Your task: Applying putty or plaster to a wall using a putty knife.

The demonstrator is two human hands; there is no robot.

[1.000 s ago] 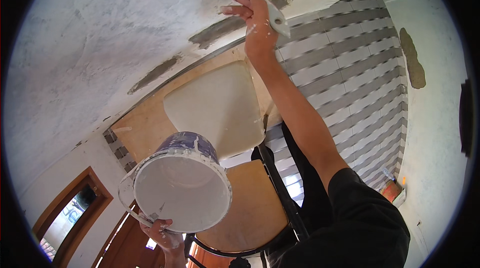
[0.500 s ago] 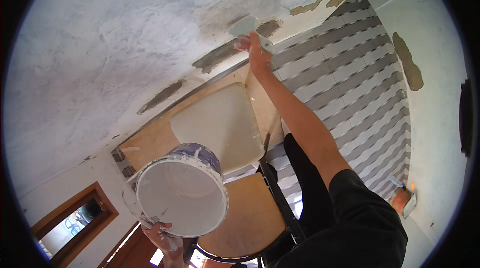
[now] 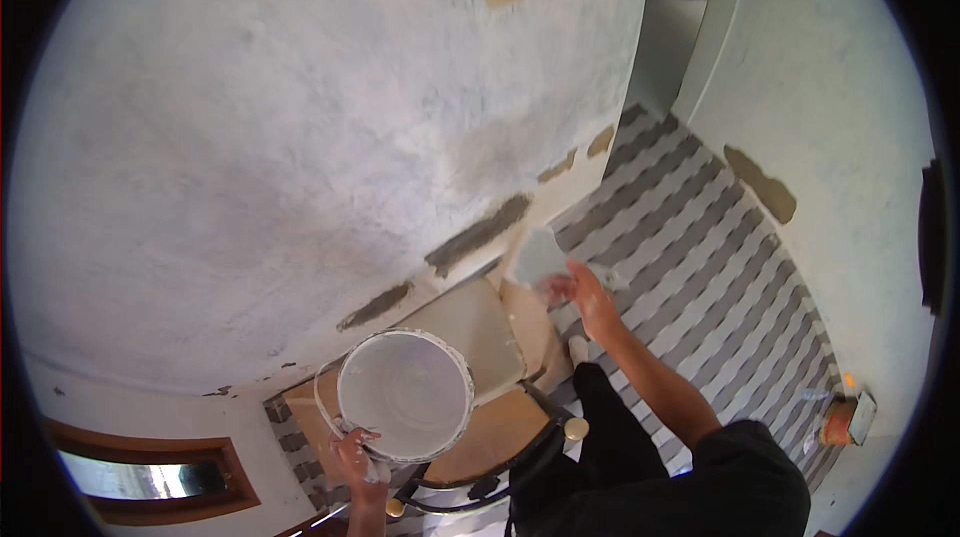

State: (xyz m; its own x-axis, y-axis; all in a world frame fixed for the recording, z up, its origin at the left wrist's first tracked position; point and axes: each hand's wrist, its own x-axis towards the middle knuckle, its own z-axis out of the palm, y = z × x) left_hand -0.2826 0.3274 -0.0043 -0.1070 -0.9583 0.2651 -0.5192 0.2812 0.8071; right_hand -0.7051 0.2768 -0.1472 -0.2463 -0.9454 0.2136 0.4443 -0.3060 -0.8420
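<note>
Wood-framed pane (image 3: 140,479): at the lower left, well apart from both hands.
Left hand (image 3: 352,455): fingers closed on the rim of a round bucket (image 3: 405,392); white smears mark the skin.
Bucket: held up, mouth facing the camera, off-white inside, rim crusted.
Pale wall (image 3: 300,137): rises ahead, with rough grey patches (image 3: 480,234) low down.
Black-framed chair (image 3: 485,437): tan seat, partly hidden by the bucket, standing between body and wall.
Scraper (image 3: 538,257): broad pale blade near the wall's foot; contact cannot be told.
Right hand (image 3: 582,297): gripping the scraper, fingers blurred.
Striped floor (image 3: 680,267): grey and white, beyond the right forearm.
Red container (image 3: 838,422): far right, by the other wall (image 3: 850,137).
</note>
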